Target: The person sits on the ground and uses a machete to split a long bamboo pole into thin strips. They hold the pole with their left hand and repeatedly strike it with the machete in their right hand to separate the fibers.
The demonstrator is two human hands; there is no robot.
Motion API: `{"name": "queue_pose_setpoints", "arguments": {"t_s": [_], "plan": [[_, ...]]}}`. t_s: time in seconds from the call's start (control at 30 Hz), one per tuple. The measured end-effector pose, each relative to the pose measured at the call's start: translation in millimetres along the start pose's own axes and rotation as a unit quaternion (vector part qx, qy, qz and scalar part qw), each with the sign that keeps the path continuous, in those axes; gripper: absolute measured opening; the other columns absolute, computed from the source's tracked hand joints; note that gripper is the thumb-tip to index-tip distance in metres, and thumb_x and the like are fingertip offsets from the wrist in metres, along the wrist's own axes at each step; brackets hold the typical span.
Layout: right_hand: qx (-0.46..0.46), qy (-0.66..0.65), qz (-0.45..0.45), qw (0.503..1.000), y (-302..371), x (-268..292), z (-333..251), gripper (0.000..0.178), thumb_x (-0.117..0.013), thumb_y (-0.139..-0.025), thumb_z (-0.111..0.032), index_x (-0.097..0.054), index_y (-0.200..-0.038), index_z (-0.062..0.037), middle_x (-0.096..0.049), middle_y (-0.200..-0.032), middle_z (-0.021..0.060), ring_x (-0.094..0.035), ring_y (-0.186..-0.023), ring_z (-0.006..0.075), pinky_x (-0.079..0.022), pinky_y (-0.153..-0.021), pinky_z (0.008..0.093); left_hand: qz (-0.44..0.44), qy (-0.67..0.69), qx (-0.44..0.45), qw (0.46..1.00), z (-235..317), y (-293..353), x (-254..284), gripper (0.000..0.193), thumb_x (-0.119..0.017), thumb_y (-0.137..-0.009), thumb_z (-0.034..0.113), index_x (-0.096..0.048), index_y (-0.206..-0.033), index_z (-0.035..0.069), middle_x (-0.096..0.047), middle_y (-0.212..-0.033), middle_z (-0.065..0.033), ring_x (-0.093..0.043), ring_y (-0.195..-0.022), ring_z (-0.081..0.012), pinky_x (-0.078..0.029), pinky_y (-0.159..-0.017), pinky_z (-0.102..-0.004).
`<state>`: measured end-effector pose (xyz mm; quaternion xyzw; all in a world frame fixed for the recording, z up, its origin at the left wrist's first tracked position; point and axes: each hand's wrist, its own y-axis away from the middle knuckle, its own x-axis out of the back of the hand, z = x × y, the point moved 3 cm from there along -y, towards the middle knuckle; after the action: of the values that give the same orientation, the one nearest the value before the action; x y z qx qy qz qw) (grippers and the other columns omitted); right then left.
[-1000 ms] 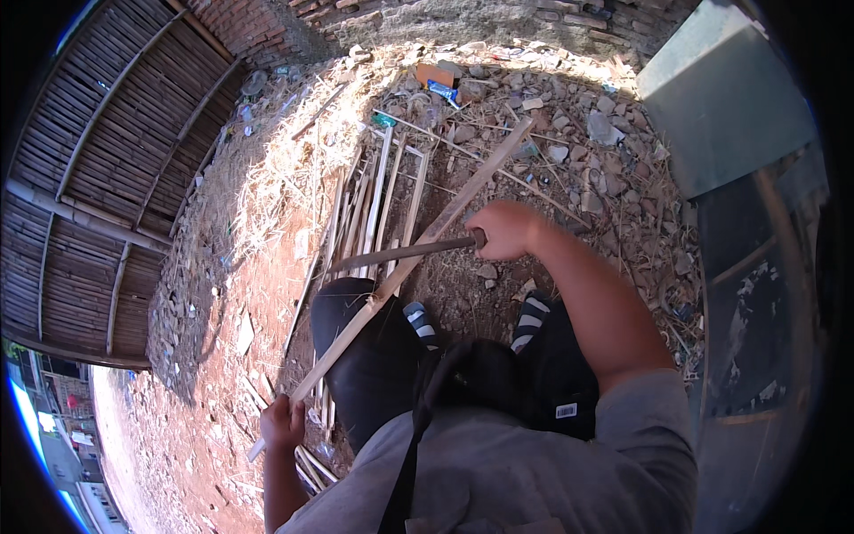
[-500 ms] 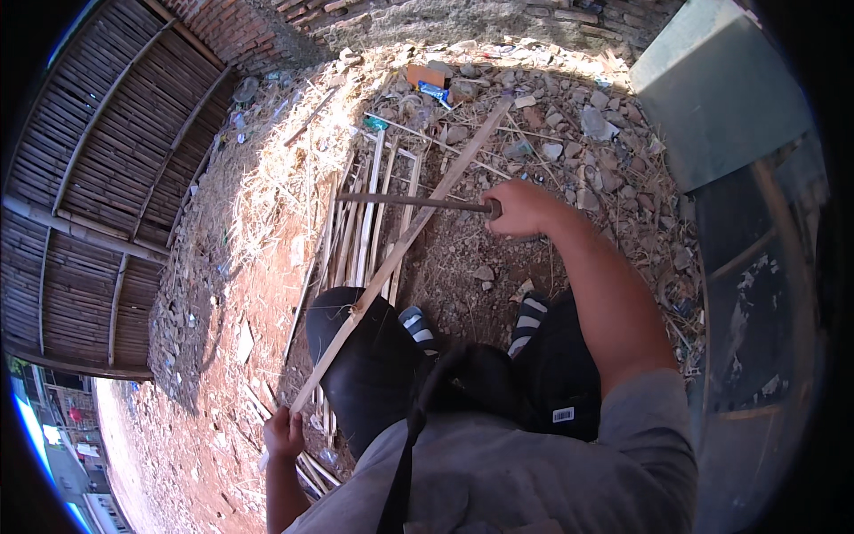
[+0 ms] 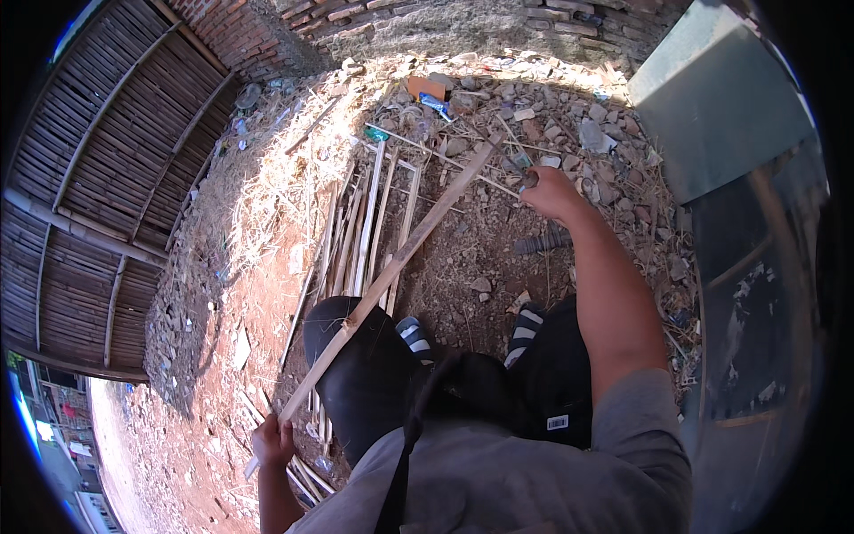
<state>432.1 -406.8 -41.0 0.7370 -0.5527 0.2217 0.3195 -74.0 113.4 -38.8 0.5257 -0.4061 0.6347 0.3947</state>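
Observation:
A long flat bamboo strip (image 3: 418, 240) slants across my left knee, its far end over the ground ahead and its near end at the lower left. My left hand (image 3: 272, 440) is closed around that near end. A frayed node (image 3: 349, 324) with loose fibres shows on the strip above the knee. Right of the strip's far end, my right hand (image 3: 556, 193) is closed on the handle (image 3: 530, 179) of a long-bladed knife. The knife's blade cannot be made out now; the hand is apart from the strip.
Several bamboo strips (image 3: 364, 227) lie on the ground left of my feet. Rubble (image 3: 605, 182) covers the right side, beside a grey-green panel (image 3: 721, 116). A bamboo-slat wall (image 3: 98, 187) stands at left and a brick wall (image 3: 400, 25) ahead. Ribbed dark piece (image 3: 541, 240) lies below my right hand.
My right hand has moved right and slightly forward, taking the knife off the strip, where its blade lay across before. The left hand and strip have shifted slightly toward the lower left.

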Motion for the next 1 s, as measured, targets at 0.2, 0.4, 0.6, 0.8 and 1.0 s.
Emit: {"name": "queue_pose_setpoints", "arguments": {"t_s": [0.2,0.4,0.6,0.8,1.0], "plan": [[0.133,0.142,-0.094,0.976,45,-37,-75,0.031,-0.064,-0.077,-0.020,-0.069,-0.104,-0.0059,-0.070,-0.095,0.0189,-0.067,-0.092,0.0361,-0.052,-0.080,0.0480,0.012,-0.001,0.006,1.000,7,2,4,0.035,-0.066,-0.091,0.033,-0.049,-0.075,0.007,-0.052,-0.058,-0.0171,-0.056,-0.054,-0.0429,-0.043,-0.050,-0.0496],[0.056,0.095,0.063,0.992,0,-14,-7,0.036,-0.066,-0.078,-0.020,-0.070,-0.111,-0.0050,-0.071,-0.090,0.0163,-0.069,-0.085,0.0347,-0.053,-0.075,0.0453,-0.006,-0.052,0.022,0.998,11,-1,12,0.032,-0.068,-0.089,0.031,-0.051,-0.078,0.007,-0.058,-0.062,-0.0172,-0.061,-0.059,-0.0435,-0.046,-0.054,-0.0513],[-0.041,-0.110,0.077,0.990,-5,2,17,0.046,-0.070,-0.080,-0.028,-0.066,-0.116,0.0007,-0.072,-0.089,0.0148,-0.070,-0.081,0.0305,-0.052,-0.074,0.0435,-0.155,-0.027,0.098,0.983,53,-6,35,0.045,-0.073,-0.086,0.044,-0.061,-0.079,0.001,-0.061,-0.067,-0.0211,-0.064,-0.067,-0.0427,-0.048,-0.062,-0.0511],[0.088,-0.021,0.123,0.988,23,-8,-23,0.052,-0.071,-0.079,-0.028,-0.066,-0.123,-0.0023,-0.072,-0.093,0.0171,-0.071,-0.087,0.0317,-0.054,-0.080,0.0438,-0.143,0.050,0.052,0.987,53,-19,23,0.027,-0.077,-0.088,0.025,-0.068,-0.084,-0.001,-0.068,-0.074,-0.0168,-0.069,-0.070,-0.0320,-0.053,-0.065,-0.0396],[0.209,0.064,-0.038,0.975,55,-30,-72,0.045,-0.071,-0.077,-0.027,-0.070,-0.118,-0.0085,-0.072,-0.097,0.0160,-0.070,-0.092,0.0341,-0.055,-0.082,0.0467,-0.061,0.162,0.125,0.977,78,-14,10,0.014,-0.069,-0.092,0.015,-0.067,-0.094,0.001,-0.068,-0.077,-0.0181,-0.068,-0.072,-0.0372,-0.053,-0.065,-0.0454]]}}
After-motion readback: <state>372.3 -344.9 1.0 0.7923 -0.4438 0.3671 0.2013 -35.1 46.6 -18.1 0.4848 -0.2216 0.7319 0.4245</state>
